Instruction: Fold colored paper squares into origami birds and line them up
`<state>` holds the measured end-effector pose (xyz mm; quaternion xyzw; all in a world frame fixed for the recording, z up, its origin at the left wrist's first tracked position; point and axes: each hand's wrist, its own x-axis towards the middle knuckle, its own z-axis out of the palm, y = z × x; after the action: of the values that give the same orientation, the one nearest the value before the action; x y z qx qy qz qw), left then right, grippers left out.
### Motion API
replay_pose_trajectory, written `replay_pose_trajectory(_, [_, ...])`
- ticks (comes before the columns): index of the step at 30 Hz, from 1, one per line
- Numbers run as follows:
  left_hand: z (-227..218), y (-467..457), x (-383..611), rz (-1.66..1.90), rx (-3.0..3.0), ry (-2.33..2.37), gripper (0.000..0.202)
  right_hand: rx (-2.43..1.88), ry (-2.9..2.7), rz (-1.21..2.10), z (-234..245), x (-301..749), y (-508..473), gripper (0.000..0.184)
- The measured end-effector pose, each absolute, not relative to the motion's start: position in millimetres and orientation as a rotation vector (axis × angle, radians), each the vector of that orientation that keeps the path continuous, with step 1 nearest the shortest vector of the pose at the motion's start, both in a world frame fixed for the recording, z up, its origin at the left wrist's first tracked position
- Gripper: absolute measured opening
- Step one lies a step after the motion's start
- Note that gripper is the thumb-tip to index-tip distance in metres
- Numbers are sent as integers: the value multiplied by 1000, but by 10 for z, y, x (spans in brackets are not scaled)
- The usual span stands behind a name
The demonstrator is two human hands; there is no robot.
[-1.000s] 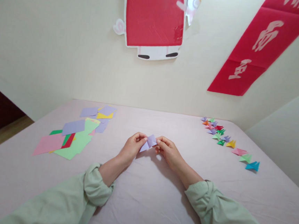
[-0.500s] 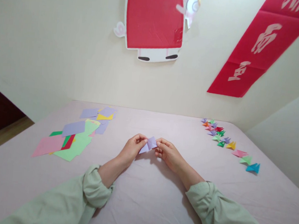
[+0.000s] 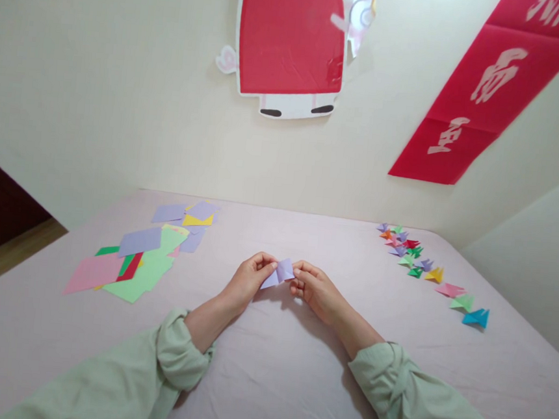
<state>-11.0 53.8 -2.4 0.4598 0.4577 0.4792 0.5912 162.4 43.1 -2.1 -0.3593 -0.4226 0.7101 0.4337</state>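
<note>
A small piece of folded purple paper (image 3: 281, 272) is held between my two hands, a little above the pale pink cloth. My left hand (image 3: 250, 280) pinches its left side between thumb and fingers. At its right edge, my right hand (image 3: 315, 289) grips it the same way, with the other fingers curled under. Creases and a raised point show in the paper's middle. The fingertips behind the paper are partly hidden.
Loose coloured paper sheets (image 3: 139, 279) overlap on the left, with more purple and yellow sheets (image 3: 197, 220) behind. Several small folded paper figures (image 3: 434, 274) form a line on the right. A pale wall (image 3: 283, 164) rises behind the cloth-covered surface (image 3: 265, 378).
The purple paper has turned slightly between my fingers, and its right part looks narrower. Both hands stay nearly in place; the whole view has shifted a little.
</note>
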Motion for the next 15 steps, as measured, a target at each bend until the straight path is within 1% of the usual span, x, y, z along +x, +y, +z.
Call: replay_pose_trajectory(15, [-41,533,-109,1117,1073,1064,22,-900,-1039,1778,-39,1620,442,24])
